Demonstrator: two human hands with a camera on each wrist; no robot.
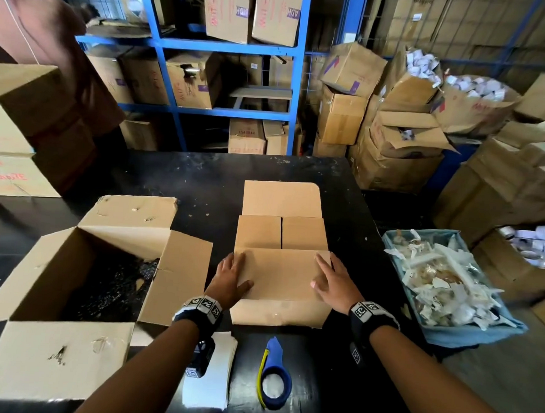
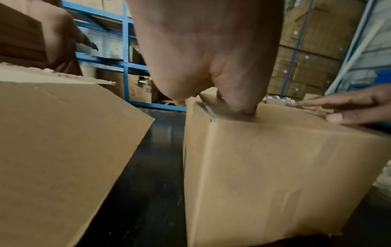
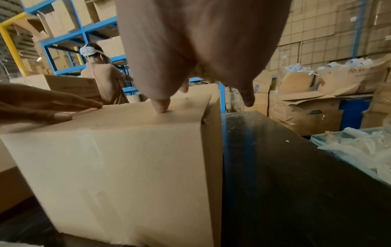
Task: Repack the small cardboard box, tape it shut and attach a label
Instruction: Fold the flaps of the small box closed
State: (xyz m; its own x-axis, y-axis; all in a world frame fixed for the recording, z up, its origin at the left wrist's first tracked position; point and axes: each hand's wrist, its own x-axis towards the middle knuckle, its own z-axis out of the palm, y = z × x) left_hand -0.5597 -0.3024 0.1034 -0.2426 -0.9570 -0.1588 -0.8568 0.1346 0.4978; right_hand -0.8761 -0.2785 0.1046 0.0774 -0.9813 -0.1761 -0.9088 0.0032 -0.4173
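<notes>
The small cardboard box [image 1: 280,275] stands mid-table with its two side flaps folded in and the near flap laid over them. The far flap [image 1: 282,199] still lies open, pointing away. My left hand [image 1: 230,274] presses flat on the near flap's left end, thumb on top [image 2: 243,107]. My right hand [image 1: 332,282] presses flat on its right end, thumb down [image 3: 160,105]. A blue tape dispenser [image 1: 274,379] lies at the near table edge. A white stack of label sheets [image 1: 217,369] lies just left of it, partly under my left forearm.
A large open carton [image 1: 83,279] with dark contents sits to the left on the black table [image 1: 203,178]. A blue bin [image 1: 446,335] of white packets stands at the right. Another person [image 1: 37,55] works at back left, before blue shelving and stacked cartons.
</notes>
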